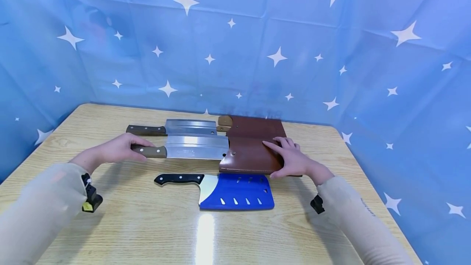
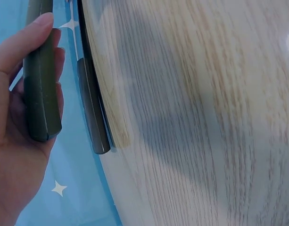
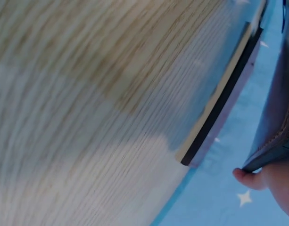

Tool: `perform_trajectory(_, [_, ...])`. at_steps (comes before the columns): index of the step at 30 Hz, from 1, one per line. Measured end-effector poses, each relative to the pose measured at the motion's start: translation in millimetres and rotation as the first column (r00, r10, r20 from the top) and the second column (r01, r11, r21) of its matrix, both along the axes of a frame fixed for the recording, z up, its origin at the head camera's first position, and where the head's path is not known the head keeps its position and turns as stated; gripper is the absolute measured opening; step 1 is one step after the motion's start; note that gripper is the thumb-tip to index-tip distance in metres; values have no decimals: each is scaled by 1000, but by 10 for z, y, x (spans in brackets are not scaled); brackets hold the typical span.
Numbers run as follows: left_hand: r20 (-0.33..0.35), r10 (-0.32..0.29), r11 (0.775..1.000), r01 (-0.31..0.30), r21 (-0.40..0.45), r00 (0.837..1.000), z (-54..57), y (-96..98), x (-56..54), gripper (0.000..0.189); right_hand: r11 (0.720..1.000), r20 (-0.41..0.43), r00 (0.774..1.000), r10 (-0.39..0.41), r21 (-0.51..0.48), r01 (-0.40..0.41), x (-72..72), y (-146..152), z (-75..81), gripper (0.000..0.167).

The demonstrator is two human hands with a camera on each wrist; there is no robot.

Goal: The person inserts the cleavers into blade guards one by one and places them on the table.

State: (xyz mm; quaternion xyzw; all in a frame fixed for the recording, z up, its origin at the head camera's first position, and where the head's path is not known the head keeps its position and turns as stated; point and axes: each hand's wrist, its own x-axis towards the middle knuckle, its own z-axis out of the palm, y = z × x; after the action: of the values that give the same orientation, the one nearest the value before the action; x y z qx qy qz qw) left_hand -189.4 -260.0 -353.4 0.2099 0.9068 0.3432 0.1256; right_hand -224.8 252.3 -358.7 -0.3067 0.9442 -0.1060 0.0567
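Note:
My left hand (image 1: 123,149) grips the brown wooden handle (image 1: 156,151) of a cleaver, whose bright broad blade (image 1: 195,147) points right. In the left wrist view, the handle (image 2: 42,99) lies between thumb and curled fingers, raised above the table. My right hand (image 1: 292,158) holds a reddish-brown leather knife sheath (image 1: 246,156) by its right end, thumb at the near edge and fingers over the top. The blade's end meets the sheath's mouth; I cannot tell whether it is inside. The right wrist view catches a corner of the sheath (image 3: 276,122) off the table.
A second cleaver (image 1: 189,126) with a dark handle (image 1: 147,130) lies behind, beside another brown sheath (image 1: 257,124). In front lies a black-handled cleaver (image 1: 180,179) in a blue plastic cover (image 1: 239,193). A starry blue curtain (image 1: 235,52) hangs around the wooden table (image 1: 128,232).

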Motion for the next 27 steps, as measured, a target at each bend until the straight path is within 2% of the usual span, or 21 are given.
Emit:
perform_trajectory(8, [18, -45, 999, 45, 20, 999, 0, 11, 19, 43, 1000, -10, 1000, 4, -23, -4, 31, -12, 7, 101])
perform_trajectory(14, [-14, -114, 993, 114, 21, 993, 6, 156, 14, 44, 999, 18, 1000, 23, -23, -23, 61, -103, 47, 104])
perform_trajectory(21, [-9, -112, 993, 112, 31, 994, 10, 279, -6, 43, 1000, 19, 999, 27, 13, -27, 54, -209, 80, 107])
perform_trajectory(27, [-38, -116, 993, 117, 29, 993, -34, 361, -63, 41, 1000, 36, 999, 19, 1, -20, 21, -274, 98, 104])
